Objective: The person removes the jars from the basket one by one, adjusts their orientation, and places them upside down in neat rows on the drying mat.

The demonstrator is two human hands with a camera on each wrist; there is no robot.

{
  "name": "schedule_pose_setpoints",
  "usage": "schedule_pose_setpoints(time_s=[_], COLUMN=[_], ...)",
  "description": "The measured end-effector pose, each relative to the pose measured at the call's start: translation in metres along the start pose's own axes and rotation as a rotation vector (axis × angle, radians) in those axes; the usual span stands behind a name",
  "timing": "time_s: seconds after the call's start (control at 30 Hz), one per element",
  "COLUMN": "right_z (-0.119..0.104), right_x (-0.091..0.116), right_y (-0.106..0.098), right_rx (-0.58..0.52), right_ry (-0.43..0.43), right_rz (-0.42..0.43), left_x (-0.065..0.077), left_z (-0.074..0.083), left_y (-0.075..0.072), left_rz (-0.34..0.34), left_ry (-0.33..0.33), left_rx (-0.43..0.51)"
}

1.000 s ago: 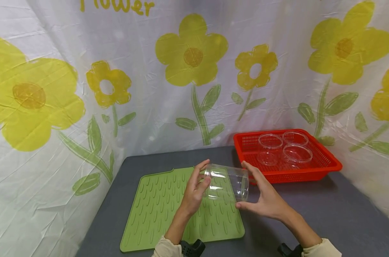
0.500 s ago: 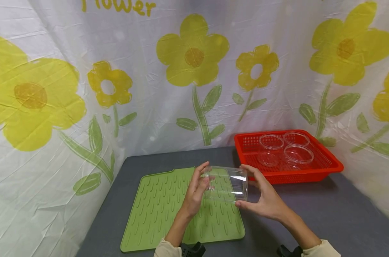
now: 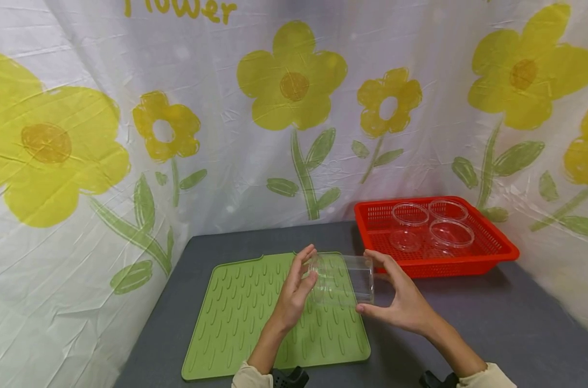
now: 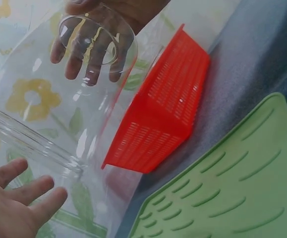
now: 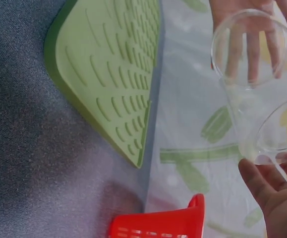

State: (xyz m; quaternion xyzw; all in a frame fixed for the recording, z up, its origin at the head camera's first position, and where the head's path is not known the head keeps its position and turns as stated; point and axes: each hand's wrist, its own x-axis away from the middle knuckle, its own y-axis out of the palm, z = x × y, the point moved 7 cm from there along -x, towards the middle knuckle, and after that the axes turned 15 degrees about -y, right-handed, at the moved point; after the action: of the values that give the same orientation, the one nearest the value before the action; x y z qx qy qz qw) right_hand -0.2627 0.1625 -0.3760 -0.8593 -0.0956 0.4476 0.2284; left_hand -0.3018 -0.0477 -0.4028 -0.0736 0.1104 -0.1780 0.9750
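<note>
In the head view, the clear, glassy cylindrical jar, held sideways over the right part of the green, rectangular, rubbery-looking mat, could slip if the left hand or right hand loosens its thumb-and-finger grip. Through the jar, the left wrist view shows the right hand's fingers spread; the right wrist view, the left's.
</note>
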Motion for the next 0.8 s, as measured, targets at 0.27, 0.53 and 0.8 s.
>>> schedule_pose_setpoints(time_s=[0.27, 0.53, 0.8], right_z=[0.004, 0.004, -0.003], right_x=[0.002, 0.001, -0.004], right_y=[0.001, 0.008, 0.013], right_rx=[0.089, 0.150, 0.192], right_ry=[0.035, 0.041, 0.005], right_rz=[-0.040, -0.097, -0.125], left_x=[0.006, 0.009, 0.010], left_z=[0.014, 0.028, 0.027], left_y=[0.002, 0.020, 0.029], left_rz=[0.050, 0.104, 0.129], left_ry=[0.104, 0.295, 0.380], left_rx=[-0.286, -0.651, -0.859])
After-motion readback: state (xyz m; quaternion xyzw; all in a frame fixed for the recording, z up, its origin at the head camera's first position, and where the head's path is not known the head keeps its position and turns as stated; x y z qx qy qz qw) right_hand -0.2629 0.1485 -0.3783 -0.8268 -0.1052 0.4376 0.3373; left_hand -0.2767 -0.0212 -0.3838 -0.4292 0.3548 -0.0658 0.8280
